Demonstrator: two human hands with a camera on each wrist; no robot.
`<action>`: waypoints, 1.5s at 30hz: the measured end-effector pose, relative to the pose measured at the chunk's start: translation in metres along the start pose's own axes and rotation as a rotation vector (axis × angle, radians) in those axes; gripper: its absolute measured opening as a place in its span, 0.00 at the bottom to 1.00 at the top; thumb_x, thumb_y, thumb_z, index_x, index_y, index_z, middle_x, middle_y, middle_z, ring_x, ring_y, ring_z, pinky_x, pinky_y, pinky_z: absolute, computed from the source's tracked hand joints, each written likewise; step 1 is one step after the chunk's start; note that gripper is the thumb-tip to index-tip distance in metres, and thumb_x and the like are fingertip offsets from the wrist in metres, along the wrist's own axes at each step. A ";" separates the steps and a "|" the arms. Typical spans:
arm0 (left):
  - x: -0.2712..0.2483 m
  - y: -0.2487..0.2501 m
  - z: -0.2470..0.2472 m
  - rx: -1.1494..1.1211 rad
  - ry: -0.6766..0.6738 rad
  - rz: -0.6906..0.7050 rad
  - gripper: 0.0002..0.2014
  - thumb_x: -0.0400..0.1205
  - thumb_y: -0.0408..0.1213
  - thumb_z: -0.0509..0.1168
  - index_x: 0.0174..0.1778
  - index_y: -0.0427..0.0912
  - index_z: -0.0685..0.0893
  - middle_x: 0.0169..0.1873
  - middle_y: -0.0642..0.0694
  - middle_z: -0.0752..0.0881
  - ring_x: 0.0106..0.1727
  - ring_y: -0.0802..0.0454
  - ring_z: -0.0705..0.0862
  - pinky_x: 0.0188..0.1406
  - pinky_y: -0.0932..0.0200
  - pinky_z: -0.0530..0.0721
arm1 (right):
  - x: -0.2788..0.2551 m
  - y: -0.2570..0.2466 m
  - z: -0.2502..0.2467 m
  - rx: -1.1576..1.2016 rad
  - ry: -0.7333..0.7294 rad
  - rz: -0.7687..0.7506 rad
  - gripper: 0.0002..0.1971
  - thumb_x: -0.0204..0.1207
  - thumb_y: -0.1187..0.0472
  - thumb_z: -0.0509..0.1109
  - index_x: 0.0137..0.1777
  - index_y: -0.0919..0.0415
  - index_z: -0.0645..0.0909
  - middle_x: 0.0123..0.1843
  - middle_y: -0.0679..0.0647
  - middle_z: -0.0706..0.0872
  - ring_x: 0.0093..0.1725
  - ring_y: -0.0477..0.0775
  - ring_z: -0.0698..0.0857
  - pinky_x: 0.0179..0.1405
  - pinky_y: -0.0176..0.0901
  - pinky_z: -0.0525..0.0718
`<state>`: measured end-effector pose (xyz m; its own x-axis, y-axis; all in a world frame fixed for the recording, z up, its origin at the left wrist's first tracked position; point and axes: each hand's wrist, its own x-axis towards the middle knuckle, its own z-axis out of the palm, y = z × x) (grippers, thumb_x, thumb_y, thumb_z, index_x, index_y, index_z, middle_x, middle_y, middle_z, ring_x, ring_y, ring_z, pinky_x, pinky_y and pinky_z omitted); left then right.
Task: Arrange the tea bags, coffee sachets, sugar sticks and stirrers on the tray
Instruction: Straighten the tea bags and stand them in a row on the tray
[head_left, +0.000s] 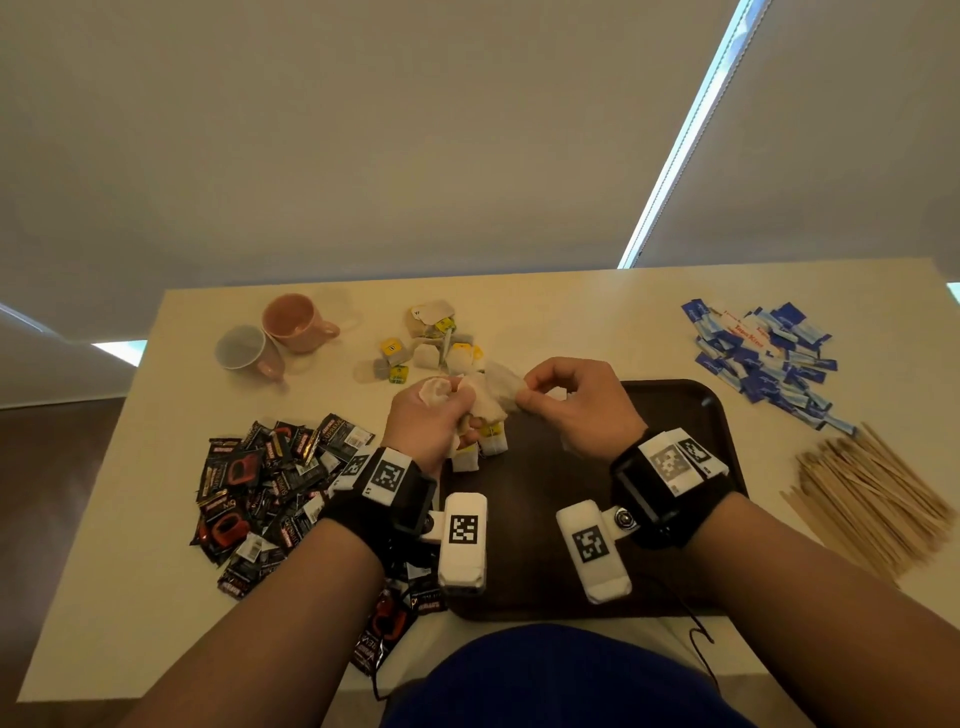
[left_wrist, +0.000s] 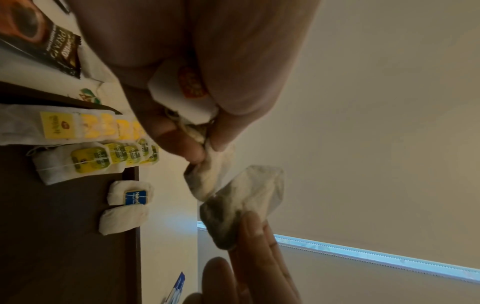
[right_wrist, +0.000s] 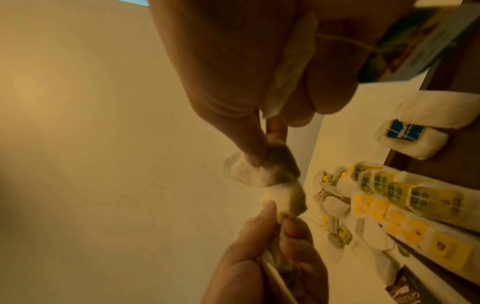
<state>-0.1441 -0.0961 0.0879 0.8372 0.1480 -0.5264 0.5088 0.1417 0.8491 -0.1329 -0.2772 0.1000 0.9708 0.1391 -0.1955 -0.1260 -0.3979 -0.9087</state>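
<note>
Coffee sachets (head_left: 270, 488) lie heaped on the tabletop (head_left: 130, 519) at left, untouched. Left hand (head_left: 431, 415) grips a bunch of tea bags (head_left: 485, 397); right hand (head_left: 576, 405) pinches one bag from it above the tray (head_left: 675, 415), where a few rows of tea bags (left_wrist: 85, 142) already lie. Loose tea bags (head_left: 436, 343) wait behind. Sugar sticks (head_left: 763, 358) and stirrers (head_left: 872, 499) sit unsorted at right, so most work remains.

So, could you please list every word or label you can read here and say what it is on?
"Natur": blue tag on a tea bag on the tray, rest cut off.
"SUPREMO": black coffee sachets on the table, blurred.
Yellow tea bag tags, green tags, sugar sticks: too blurred to read.
</note>
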 end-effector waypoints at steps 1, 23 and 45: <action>0.001 0.001 -0.001 0.024 0.002 0.015 0.03 0.83 0.30 0.70 0.51 0.36 0.87 0.35 0.39 0.87 0.28 0.52 0.83 0.24 0.61 0.82 | -0.003 -0.003 0.000 0.024 -0.046 -0.014 0.02 0.75 0.64 0.78 0.44 0.58 0.87 0.41 0.51 0.88 0.40 0.40 0.84 0.45 0.30 0.82; -0.002 0.006 -0.007 0.199 -0.093 0.130 0.04 0.81 0.36 0.74 0.44 0.39 0.89 0.24 0.45 0.83 0.26 0.49 0.77 0.30 0.54 0.71 | 0.001 -0.003 0.001 0.628 -0.050 0.359 0.15 0.81 0.64 0.56 0.49 0.62 0.86 0.47 0.61 0.75 0.44 0.58 0.76 0.35 0.46 0.76; -0.007 0.017 -0.003 0.542 -0.368 0.350 0.09 0.78 0.30 0.76 0.35 0.45 0.87 0.19 0.60 0.81 0.20 0.66 0.76 0.21 0.72 0.71 | 0.011 -0.016 -0.006 0.070 -0.057 -0.089 0.13 0.72 0.66 0.80 0.55 0.59 0.84 0.40 0.54 0.90 0.35 0.47 0.86 0.35 0.37 0.85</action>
<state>-0.1420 -0.0918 0.1058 0.9331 -0.2551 -0.2534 0.1477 -0.3704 0.9170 -0.1193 -0.2752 0.1150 0.9658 0.2233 -0.1319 -0.0557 -0.3181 -0.9464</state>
